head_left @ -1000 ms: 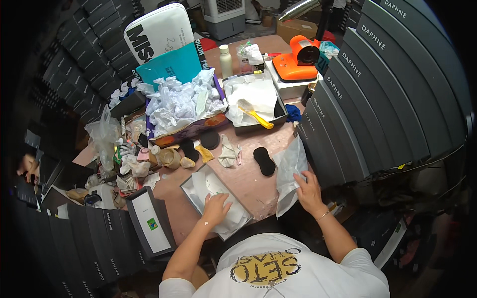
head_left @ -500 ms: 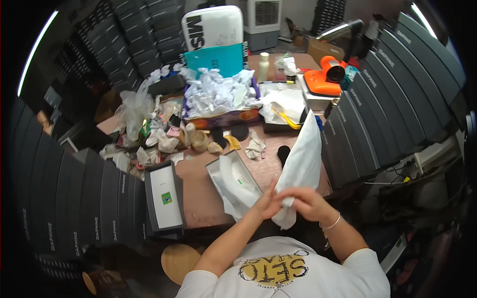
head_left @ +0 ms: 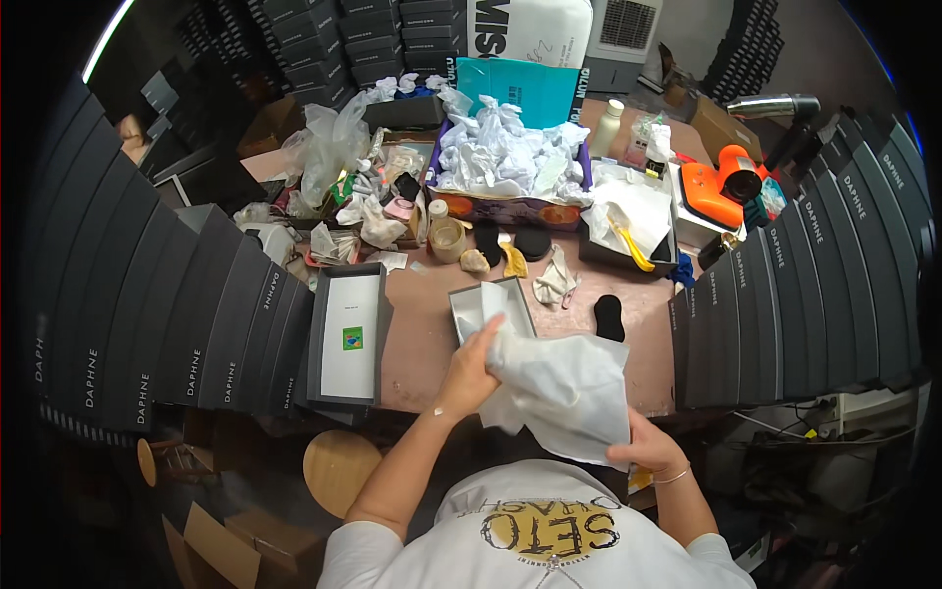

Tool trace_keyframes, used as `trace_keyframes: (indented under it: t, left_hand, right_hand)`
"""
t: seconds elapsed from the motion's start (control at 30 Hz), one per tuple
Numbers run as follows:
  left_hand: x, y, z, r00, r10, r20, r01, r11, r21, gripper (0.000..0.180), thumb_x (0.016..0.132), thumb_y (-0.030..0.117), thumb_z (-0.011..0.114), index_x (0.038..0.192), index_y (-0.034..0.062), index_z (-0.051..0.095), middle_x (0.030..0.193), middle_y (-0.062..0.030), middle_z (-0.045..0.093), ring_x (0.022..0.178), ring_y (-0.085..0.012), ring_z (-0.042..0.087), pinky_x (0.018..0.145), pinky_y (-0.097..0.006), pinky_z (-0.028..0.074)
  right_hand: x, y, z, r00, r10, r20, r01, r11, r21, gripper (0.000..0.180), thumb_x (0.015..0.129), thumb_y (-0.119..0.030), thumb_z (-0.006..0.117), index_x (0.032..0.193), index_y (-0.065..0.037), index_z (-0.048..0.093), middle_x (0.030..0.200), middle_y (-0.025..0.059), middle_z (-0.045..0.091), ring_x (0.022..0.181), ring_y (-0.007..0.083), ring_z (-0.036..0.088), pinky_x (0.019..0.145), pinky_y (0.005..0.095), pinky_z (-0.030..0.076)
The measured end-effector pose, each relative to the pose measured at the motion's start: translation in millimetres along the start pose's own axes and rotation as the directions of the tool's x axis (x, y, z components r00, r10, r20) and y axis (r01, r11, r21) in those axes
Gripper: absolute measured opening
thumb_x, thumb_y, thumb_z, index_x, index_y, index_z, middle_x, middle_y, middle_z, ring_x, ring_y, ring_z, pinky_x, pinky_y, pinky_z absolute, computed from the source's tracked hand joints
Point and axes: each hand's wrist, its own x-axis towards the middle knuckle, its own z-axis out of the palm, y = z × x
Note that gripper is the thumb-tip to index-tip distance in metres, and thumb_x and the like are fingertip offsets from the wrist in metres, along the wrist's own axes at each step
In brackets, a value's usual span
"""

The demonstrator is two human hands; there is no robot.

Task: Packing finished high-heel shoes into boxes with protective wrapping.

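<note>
A thin white wrapping sheet (head_left: 564, 388), loosely bunched and perhaps with something inside, stretches between my two hands above the table's near edge. My left hand (head_left: 476, 368) grips its left end, fingers closed, just over the grey shoebox (head_left: 525, 304). My right hand (head_left: 648, 447) pinches the lower right corner, thumb on top. The open shoebox lies partly hidden under the sheet, with white paper in it. To its left is a dark-edged box lid (head_left: 341, 383), its white inside facing up and bearing a small green sticker.
Tall stacks of dark shoeboxes (head_left: 814, 294) flank the table on both sides. Crumpled white paper (head_left: 510, 152) fills a purple box at the back. A yellow-handled tool (head_left: 628, 245) lies in a tray; a black insole (head_left: 608, 318) and an orange device (head_left: 711, 193) are at right.
The white sheet has gone from a long upright fold to a wide, bunched spread. My hands have moved apart, left toward the shoebox, right lower. The view has shifted too.
</note>
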Motion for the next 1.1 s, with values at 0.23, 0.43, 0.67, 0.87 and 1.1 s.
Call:
trace_keyframes:
  t: [0.23,0.43,0.67,0.87,1.1]
  left_hand:
    - [53.1,-103.5,124.0,0.744,-0.618,-0.254,0.299,0.648,-0.700,0.061,0.085,0.001,0.056,0.140,0.0006,0.031,0.129,-0.0137,0.050,0.120,-0.0199,0.047,0.101,-0.030,0.036]
    - [-13.1,-133.6,112.8,0.715,-0.698,0.039,0.475,0.444,-0.760,0.056,0.088,0.005,0.056,0.139,-0.0017,0.035,0.138,-0.0156,0.044,0.126,-0.0218,0.043,0.104,-0.031,0.033]
    - [-63.4,-109.7,-61.5,0.754,-0.262,-0.602,0.540,0.769,0.342,0.053,0.082,0.017,0.067,0.127,-0.0016,0.045,0.120,-0.0221,0.052,0.115,-0.0376,0.048,0.097,-0.042,0.039]
    - [-71.8,-192.4,-100.0,0.938,-0.168,-0.304,0.313,0.787,0.531,0.032,0.083,0.018,0.065,0.102,-0.0062,0.056,0.083,-0.0294,0.059,0.077,-0.0392,0.061,0.070,-0.043,0.048]
    - [-85.3,-23.0,-60.7,0.931,-0.364,0.020,0.158,0.355,-0.922,0.033,0.090,0.020,0.064,0.113,-0.0009,0.054,0.106,-0.0047,0.062,0.093,-0.0115,0.058,0.081,-0.026,0.048]
  right_hand:
    - [122.8,25.0,1.0,0.863,-0.430,-0.265,0.117,0.681,-0.723,0.061,0.077,-0.014,0.068,0.130,0.001,0.042,0.126,0.0244,0.048,0.119,0.0393,0.045,0.102,0.0430,0.035]
    - [193.5,132.0,16.3,0.896,-0.437,0.078,0.097,0.021,-0.995,0.049,0.076,-0.012,0.064,0.120,0.001,0.048,0.130,0.0281,0.041,0.125,0.0428,0.037,0.105,0.0530,0.027]
    - [231.1,50.1,14.8,0.881,-0.473,0.013,0.299,0.533,-0.792,0.039,0.077,-0.005,0.058,0.114,0.003,0.048,0.121,0.0285,0.047,0.116,0.0459,0.045,0.097,0.0441,0.041]
    - [301.3,97.1,8.3,0.992,0.100,-0.073,-0.099,0.290,-0.952,0.048,0.088,-0.023,0.053,0.128,0.001,0.044,0.117,0.0268,0.055,0.110,0.0420,0.052,0.094,0.0419,0.043]
    - [180.5,9.9,22.3,0.981,-0.083,-0.173,0.009,0.921,-0.391,0.056,0.095,-0.036,0.049,0.138,-0.001,0.039,0.128,0.0194,0.053,0.111,0.0261,0.057,0.094,0.0354,0.044]
